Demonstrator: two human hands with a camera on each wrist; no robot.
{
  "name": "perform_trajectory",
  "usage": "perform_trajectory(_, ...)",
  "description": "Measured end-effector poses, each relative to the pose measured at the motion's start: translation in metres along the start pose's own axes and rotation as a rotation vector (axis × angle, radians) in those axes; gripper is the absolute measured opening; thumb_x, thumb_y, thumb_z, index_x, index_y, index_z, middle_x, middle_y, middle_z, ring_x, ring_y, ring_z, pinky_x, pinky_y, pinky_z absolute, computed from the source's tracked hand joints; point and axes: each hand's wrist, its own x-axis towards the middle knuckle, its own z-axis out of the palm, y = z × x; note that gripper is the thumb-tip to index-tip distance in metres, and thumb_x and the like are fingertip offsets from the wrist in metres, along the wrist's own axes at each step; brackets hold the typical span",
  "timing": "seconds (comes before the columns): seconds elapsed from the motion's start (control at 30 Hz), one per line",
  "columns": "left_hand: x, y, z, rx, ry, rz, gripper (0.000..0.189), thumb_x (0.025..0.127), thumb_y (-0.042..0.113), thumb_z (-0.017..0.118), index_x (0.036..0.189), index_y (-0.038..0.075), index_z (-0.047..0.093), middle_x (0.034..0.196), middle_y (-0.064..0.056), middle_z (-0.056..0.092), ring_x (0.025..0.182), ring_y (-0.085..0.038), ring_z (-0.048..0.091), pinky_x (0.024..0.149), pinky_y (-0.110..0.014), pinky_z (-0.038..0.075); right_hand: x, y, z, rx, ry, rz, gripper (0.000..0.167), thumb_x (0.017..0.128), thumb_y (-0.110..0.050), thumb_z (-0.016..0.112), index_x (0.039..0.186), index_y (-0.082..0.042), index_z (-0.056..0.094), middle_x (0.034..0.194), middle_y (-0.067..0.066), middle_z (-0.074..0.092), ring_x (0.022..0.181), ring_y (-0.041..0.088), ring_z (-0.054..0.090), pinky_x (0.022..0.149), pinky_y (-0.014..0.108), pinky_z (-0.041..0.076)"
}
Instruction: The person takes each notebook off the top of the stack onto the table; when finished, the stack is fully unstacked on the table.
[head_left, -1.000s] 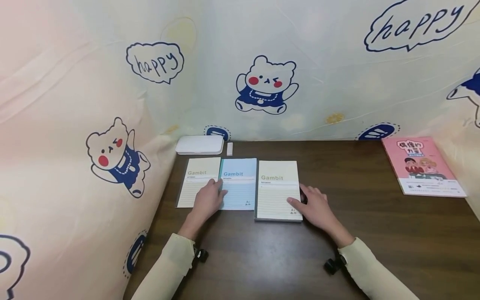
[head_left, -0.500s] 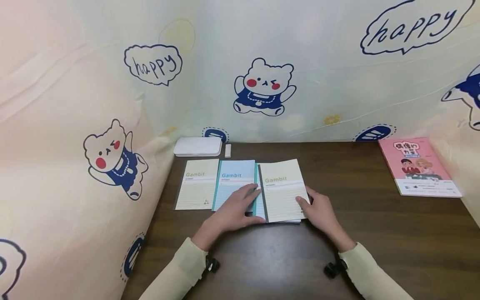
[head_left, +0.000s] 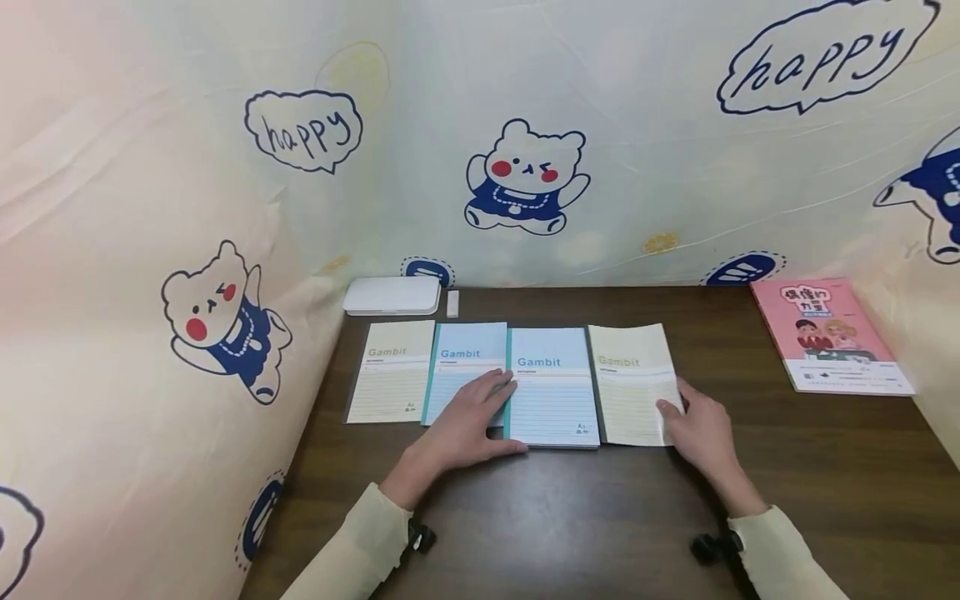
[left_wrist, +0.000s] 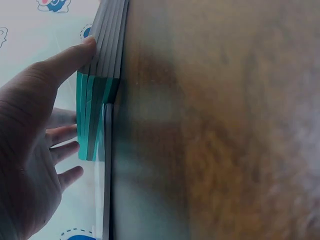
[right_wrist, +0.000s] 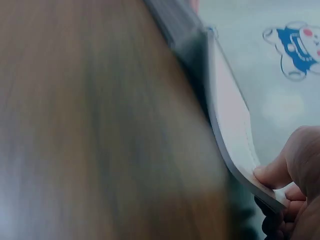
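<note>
In the head view, a cream Gambit notebook (head_left: 630,387) is pinched at its right edge between the thumb and fingers of my right hand (head_left: 707,429). The right wrist view shows this notebook (right_wrist: 230,110) bending up toward the thumb. Left of it lies a stack of notebooks (head_left: 555,392) with a blue cover on top. My left hand (head_left: 467,421) touches that stack's left side, fingers extended along the spines and thumb at the front edge. Several green spines (left_wrist: 87,117) show in the left wrist view. Farther left lie a blue notebook (head_left: 467,340) and a cream notebook (head_left: 386,387).
Behind the notebooks sit a white flat case (head_left: 393,297) and a small white eraser-like block (head_left: 452,305). A pink book (head_left: 832,333) lies at the table's right. A printed cloth (head_left: 420,192) rises behind and on both sides of the brown table (head_left: 555,525).
My right hand has drawn the cream notebook off the stack to the right, uncovering a blue one. My left hand has moved right from the left-hand notebooks to the stack's side.
</note>
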Motion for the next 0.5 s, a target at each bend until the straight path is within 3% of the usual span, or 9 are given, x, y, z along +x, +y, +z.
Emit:
perform_trajectory(0.13, -0.002, -0.003, 0.003, 0.016, 0.021, -0.003, 0.107, 0.092, 0.082, 0.069, 0.173, 0.02, 0.039, 0.182, 0.002, 0.03, 0.169, -0.024, 0.026, 0.136, -0.051, 0.031, 0.0, 0.009, -0.004, -0.028, 0.02, 0.006, 0.056, 0.105, -0.016, 0.07, 0.15, 0.014, 0.058, 0.124, 0.038, 0.074, 0.096, 0.047, 0.076, 0.078, 0.061, 0.058)
perform_trajectory(0.37, -0.001, -0.005, 0.008, 0.017, 0.036, 0.014, 0.105, 0.093, 0.081, 0.069, 0.173, 0.02, 0.039, 0.182, 0.003, 0.03, 0.168, -0.023, 0.03, 0.135, -0.05, 0.033, 0.007, 0.012, -0.004, -0.095, -0.045, -0.023, 0.07, 0.106, -0.026, 0.071, 0.157, 0.015, 0.048, 0.134, 0.047, 0.063, 0.116, 0.062, 0.065, 0.09, 0.07, 0.055)
perform_trajectory(0.5, -0.001, -0.004, 0.008, 0.014, 0.04, 0.02, 0.105, 0.093, 0.08, 0.07, 0.173, 0.019, 0.04, 0.182, 0.003, 0.03, 0.167, -0.023, 0.031, 0.134, -0.05, 0.034, 0.009, 0.013, -0.007, -0.162, -0.003, -0.093, 0.072, 0.1, -0.028, 0.079, 0.152, 0.015, 0.054, 0.123, 0.043, 0.061, 0.109, 0.055, 0.053, 0.087, 0.062, 0.046)
